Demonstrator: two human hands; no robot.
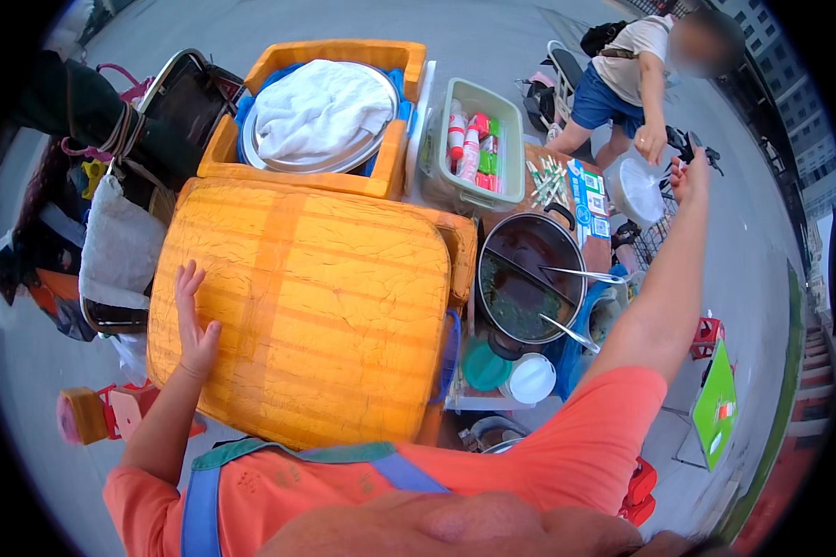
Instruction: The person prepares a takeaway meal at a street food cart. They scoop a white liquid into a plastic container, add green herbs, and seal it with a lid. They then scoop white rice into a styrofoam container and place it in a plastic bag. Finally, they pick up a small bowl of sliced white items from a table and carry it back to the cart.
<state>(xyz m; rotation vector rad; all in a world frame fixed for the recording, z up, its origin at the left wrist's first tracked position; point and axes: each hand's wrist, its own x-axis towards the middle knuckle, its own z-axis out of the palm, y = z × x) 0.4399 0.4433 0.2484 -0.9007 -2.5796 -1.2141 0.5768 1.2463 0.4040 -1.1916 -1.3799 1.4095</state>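
Observation:
My left hand (198,334) rests on or just above the large orange-yellow, tape-wrapped box lid (341,306), its fingers apart and nothing in them. At full stretch to the upper right, my right hand (690,174) has curled fingers at the gathered top of a clear plastic bag. Inside that bag hangs a round white bowl (637,191). Another person's hand (650,143) reaches down close to the same bag; whether it touches cannot be told. Below my right forearm stands a divided two-handled pot (529,278) of dark liquid, with two metal utensils (578,275) leaning in it.
Behind the lid, an open orange box (313,184) holds a metal lid under a white cloth (324,111). A pale green bin (470,188) contains bottles and packets. Thin packets (547,181) and cards with printed codes (592,202) lie beside it. A green folding table (714,411) stands right.

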